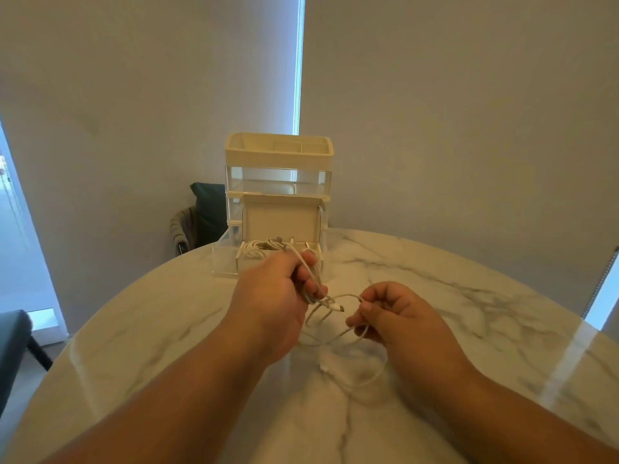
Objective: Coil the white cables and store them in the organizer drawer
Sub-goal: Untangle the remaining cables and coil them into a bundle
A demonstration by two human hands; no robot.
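I look down on a round marble table [469,296], and a cream and clear organizer [278,155] stands at its far edge; I give every place from that organizer. Its bottom drawer [223,259], clear plastic, is pulled out toward me. In the drawer sits a small box [281,217] with its lid tipped up and back, and white coils [256,245] lie inside it. Just in front of the drawer the left hand [278,293] is held above the table, fingers curled tight round a bunch of loops of white cable [311,279]. In front of the organizer again, nearer me and a little to its right, is the right hand [395,316]. Its thumb and forefinger pinch a loose run of the cable, and the other fingers are curled in beneath. Between the two hands a short arc of cable hangs with a plug [341,308] at its end. Nearer me, more white cable trails onto the marble in a wide loop, where a second plug [324,367] lies flat. I cannot tell whether that is the same cable or another one. Behind the organizer to its left a dark chair [209,209] shows, with something grey draped beside it. Pale blinds [469,95] hang behind the organizer, with a thin strip of daylight above it.
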